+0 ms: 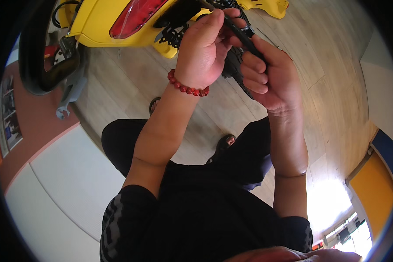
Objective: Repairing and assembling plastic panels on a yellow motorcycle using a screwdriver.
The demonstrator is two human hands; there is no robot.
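Near the top of the head view, my right hand (273, 72) is closed around the lower end of a slim black rod-like tool (243, 38). The tool slants up and to the left. My left hand (201, 46), with a red bead bracelet (190, 88) at the wrist, pinches it further up between thumb and fingers. Its far tip leaves the picture, so I cannot tell its exact kind. Both hands are beside the yellow vehicle body (98, 28), in front of a black coil spring (173, 36). Dark parts below the hands are partly hidden by them.
A red tail light (137, 16) is set in the yellow body. Left of it stands a thick black curved tube (32, 56) with a grey bracket (72, 94). A white cabinet (69, 170) is at lower left. My knees and sandalled feet are over the wood-pattern floor (332, 83).
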